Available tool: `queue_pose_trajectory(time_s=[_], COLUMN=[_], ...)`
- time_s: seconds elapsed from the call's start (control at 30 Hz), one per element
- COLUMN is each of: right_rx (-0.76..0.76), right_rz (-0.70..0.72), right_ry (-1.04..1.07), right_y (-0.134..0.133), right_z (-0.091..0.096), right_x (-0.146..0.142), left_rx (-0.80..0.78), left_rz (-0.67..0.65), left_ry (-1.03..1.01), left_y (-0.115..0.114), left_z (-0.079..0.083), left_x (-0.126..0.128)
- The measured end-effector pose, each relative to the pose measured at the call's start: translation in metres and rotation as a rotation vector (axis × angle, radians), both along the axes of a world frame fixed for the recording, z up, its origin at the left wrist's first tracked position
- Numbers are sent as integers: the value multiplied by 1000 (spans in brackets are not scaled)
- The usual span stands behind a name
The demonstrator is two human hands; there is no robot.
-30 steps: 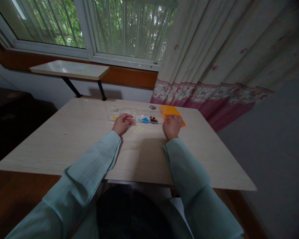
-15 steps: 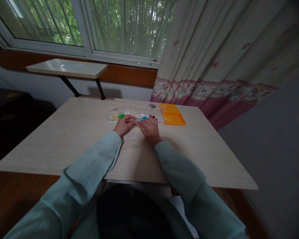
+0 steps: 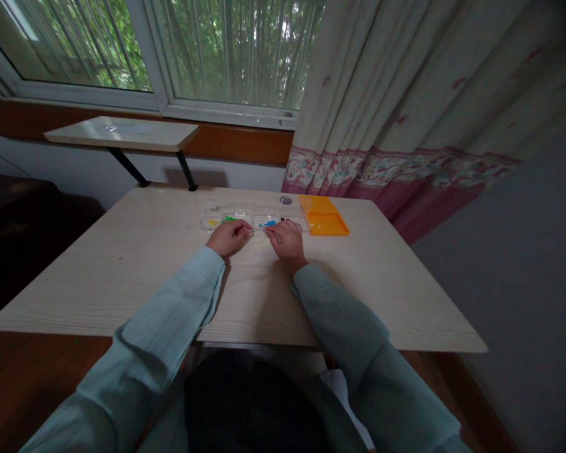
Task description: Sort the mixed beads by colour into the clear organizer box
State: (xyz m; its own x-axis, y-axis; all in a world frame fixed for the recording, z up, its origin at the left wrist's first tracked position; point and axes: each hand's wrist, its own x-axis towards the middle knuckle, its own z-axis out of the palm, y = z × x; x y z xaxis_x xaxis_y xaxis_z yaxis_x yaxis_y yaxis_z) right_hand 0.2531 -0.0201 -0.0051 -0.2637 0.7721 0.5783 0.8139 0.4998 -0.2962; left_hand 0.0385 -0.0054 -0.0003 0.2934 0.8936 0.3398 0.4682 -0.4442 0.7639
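Both hands are over the table just in front of a row of clear plastic boxes. My left hand (image 3: 230, 238) has its fingertips pinched together; whatever is in them is too small to make out. Across a narrow gap, my right hand (image 3: 286, 240) is also closed in a pinch, its hold equally unclear. Small blue pieces (image 3: 266, 224) lie in the box between the hands. Green pieces (image 3: 229, 219) and yellow pieces (image 3: 212, 222) fill boxes to the left, and dark brown pieces (image 3: 285, 219) show partly behind my right hand. Something pale and thin (image 3: 260, 243) lies below the fingertips.
An orange open case (image 3: 327, 217) lies right of the boxes. Behind them is a round grey disc (image 3: 286, 201) in the tabletop. A small raised shelf (image 3: 122, 133) on black legs stands at the back left. A curtain (image 3: 382, 170) hangs behind the right side.
My hands have moved apart, the left one shifting left and slightly toward me. More of the blue pieces and of the pale patch on the table shows between them. The view has shifted slightly.
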Motion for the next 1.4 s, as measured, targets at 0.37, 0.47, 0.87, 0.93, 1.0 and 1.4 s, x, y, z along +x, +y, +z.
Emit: queue_pose_trajectory(time_s=[0.37, 0.47, 0.87, 0.93, 1.0, 1.4], right_rx=[49, 43, -9, -17, -39, 46], right_rz=[-438, -564, -706, -706, -709, -496], right_ry=[273, 354, 245, 218, 187, 115], right_y=[28, 33, 33, 34, 34, 29], right_z=[8, 6, -6, -8, -10, -2], right_x=[79, 104, 115, 114, 114, 88], left_rx=[1, 53, 171, 180, 161, 66], left_rz=[-64, -22, -7, -49, -72, 100], left_ry=[531, 489, 435, 327, 202, -96], left_y=[3, -1, -12, -12, -13, -9], left_z=[3, 1, -2, -4, -7, -11], left_x=[-36, -31, 6, 14, 22, 27])
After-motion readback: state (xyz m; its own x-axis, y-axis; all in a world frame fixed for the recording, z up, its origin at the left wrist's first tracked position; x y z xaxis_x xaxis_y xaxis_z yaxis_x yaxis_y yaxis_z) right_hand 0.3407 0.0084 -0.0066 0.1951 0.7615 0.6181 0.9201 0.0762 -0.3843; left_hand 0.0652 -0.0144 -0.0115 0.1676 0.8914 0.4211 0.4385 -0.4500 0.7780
